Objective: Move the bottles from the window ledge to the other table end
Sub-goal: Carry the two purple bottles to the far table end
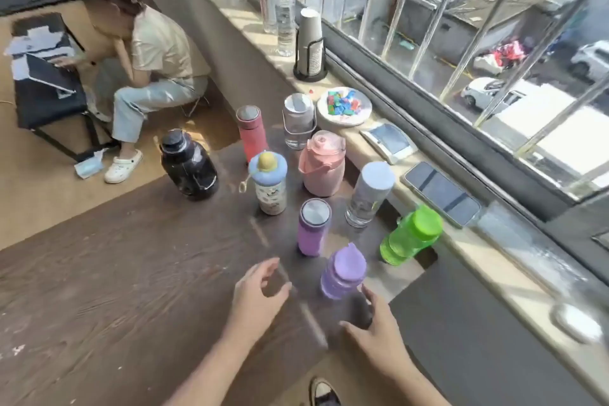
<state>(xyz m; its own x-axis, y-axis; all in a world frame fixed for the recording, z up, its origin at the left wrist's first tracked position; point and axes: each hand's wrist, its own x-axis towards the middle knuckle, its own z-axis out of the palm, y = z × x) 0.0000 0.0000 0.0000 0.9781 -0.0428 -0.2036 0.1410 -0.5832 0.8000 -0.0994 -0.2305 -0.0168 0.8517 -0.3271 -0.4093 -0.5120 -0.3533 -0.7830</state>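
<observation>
Standing upright near the window-side edge of the dark wooden table, the lilac bottle is flanked by two bare hands, neither of which is seen to touch it. The left hand is held open with fingers curled wide, nothing in it; the right hand is likewise spread and empty, its fingertips just beside the bottle's base. The bottle is judged to be stiff ribbed plastic, probably light if empty, though its fill cannot be read through the tinted wall. A hold around the ribbed body below the broad cap is suggested, since the cap looks smooth and may be loose. Close by are a green bottle, a purple steel-lidded flask and a clear tumbler, so a careless sweep could knock one over. Clear water bottles are left on the window ledge farther off. Motion blur softens the hands and nearest bottles, and the table's other end is cut off from view.
</observation>
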